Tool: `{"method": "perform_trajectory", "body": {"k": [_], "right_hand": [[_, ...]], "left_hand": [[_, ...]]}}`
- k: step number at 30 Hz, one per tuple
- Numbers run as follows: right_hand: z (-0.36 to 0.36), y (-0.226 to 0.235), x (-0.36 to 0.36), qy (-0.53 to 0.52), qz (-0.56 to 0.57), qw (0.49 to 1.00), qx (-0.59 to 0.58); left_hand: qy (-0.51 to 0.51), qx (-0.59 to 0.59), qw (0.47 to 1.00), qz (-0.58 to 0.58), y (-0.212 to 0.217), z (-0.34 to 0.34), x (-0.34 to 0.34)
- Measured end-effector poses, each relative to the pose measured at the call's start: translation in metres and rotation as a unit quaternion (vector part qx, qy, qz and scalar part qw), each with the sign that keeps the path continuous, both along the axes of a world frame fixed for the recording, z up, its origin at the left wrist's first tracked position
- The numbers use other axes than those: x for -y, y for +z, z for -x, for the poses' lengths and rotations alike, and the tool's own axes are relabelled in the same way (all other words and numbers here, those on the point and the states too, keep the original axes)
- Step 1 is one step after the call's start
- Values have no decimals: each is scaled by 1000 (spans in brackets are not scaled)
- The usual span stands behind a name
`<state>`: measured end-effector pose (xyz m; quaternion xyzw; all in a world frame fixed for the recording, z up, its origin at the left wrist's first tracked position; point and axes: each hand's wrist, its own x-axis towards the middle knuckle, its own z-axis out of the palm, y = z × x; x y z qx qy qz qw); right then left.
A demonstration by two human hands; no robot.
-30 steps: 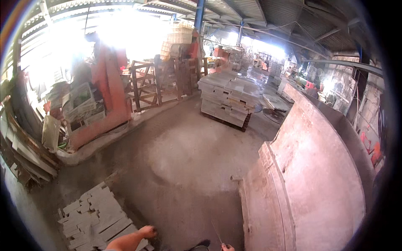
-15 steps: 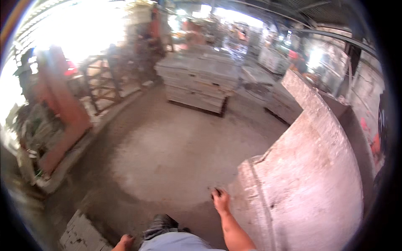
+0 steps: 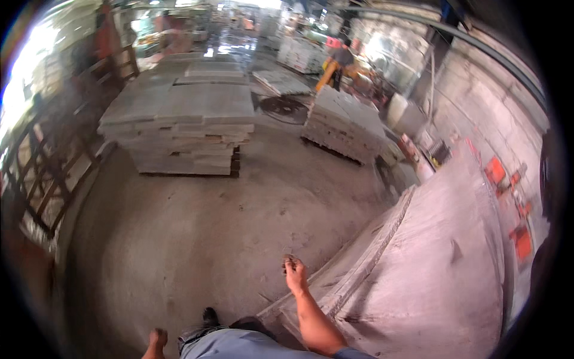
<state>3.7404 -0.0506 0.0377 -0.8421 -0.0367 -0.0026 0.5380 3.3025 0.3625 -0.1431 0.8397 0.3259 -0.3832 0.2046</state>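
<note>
The big stone slab (image 3: 442,269) leaning on my right now fills more of the view, and the stack of slabs (image 3: 179,125) ahead has come closer. My right hand (image 3: 295,274) has swung forward just beside the slab's edge, fingers curled loosely together, holding nothing. My left hand (image 3: 158,339) hangs low; its fingers I cannot make out.

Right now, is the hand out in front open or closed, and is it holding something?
Loosely closed: the right hand has its fingers curled in, above the dusty floor beside the big stone slabs. Whether it holds anything, I cannot tell.
</note>
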Motion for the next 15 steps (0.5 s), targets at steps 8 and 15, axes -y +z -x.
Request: {"method": "perform_trajectory", "body": {"k": [8,15], "right_hand": [[-131,-28,25,-308,68,949,-22],[-338,-33,55,-286,-26,953,-100]], "left_hand": [[3,432,901,47,216,-562,-31],[-71,514,840,160,293,-814,16]]}}
